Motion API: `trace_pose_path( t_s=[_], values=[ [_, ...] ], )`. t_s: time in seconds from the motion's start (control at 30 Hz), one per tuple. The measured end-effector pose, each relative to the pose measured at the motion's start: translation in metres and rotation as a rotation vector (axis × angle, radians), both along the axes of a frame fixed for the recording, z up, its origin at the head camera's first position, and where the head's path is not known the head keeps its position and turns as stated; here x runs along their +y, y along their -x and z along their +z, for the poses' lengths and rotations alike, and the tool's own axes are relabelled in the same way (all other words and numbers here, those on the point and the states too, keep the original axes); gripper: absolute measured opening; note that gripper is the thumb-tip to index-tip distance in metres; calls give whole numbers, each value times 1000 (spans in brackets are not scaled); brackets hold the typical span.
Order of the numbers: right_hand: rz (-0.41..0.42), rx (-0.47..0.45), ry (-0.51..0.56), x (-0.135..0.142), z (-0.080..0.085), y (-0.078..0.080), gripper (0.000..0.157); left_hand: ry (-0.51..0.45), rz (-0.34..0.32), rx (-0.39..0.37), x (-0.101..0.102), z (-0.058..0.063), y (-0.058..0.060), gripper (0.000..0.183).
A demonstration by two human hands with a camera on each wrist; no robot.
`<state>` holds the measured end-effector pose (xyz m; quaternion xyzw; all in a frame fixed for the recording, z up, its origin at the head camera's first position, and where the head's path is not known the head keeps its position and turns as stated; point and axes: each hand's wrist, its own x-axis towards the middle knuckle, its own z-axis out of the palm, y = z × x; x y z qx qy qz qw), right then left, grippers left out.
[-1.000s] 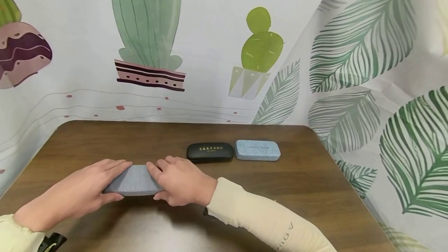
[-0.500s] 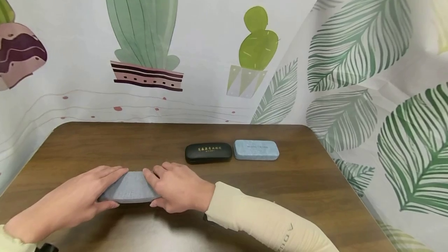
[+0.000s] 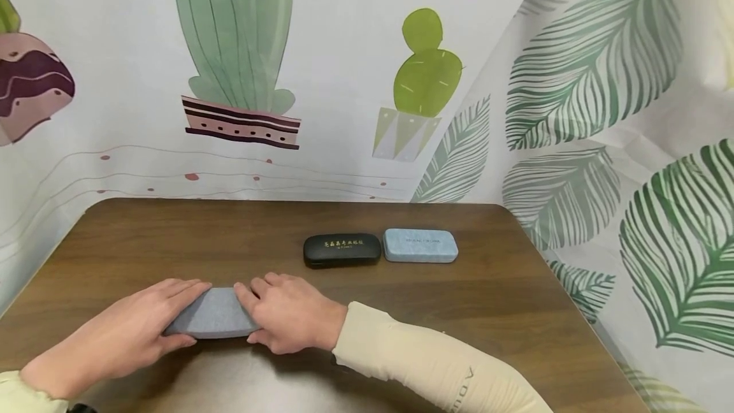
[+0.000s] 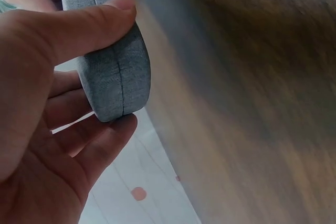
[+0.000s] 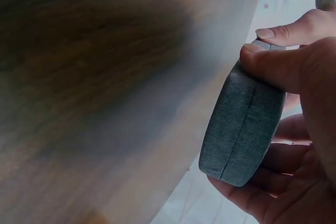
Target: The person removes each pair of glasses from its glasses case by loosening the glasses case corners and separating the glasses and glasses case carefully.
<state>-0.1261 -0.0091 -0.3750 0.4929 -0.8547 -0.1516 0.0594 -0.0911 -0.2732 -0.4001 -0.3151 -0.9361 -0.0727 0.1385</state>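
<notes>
Both hands hold a closed grey-blue glasses case [image 3: 216, 312] over the near left part of the wooden table. My left hand [image 3: 146, 317] grips its left end, thumb along the near side and fingers over the far side. At the other end, my right hand [image 3: 289, 314] grips it the same way. In the left wrist view, the case [image 4: 113, 77] shows a thin seam around its end, between thumb and fingers. The right wrist view shows the opposite end of the case [image 5: 241, 124], its seam shut too.
A black glasses case [image 3: 342, 250] with gold lettering lies toward the back of the table [image 3: 487, 311]. Close to its right is a light blue glasses case [image 3: 421, 246]. A cloth [image 3: 344, 50] printed with cacti and leaves hangs behind the table.
Both hands have lowered the grey-blue glasses case a little and brought it nearer. Their grip looks the same. The black and light blue cases stay in place.
</notes>
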Motion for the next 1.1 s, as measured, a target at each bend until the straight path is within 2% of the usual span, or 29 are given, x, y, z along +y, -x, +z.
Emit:
trace_pose_path(
  t_s=[0.23,1.1],
  values=[
    [8,10,1,1,-10,2,77,27,40,-117,3,-6,0,76],
    [-37,-44,-31,-6,-23,8,79,46,66,-158,0,-18,6,76]
  ],
)
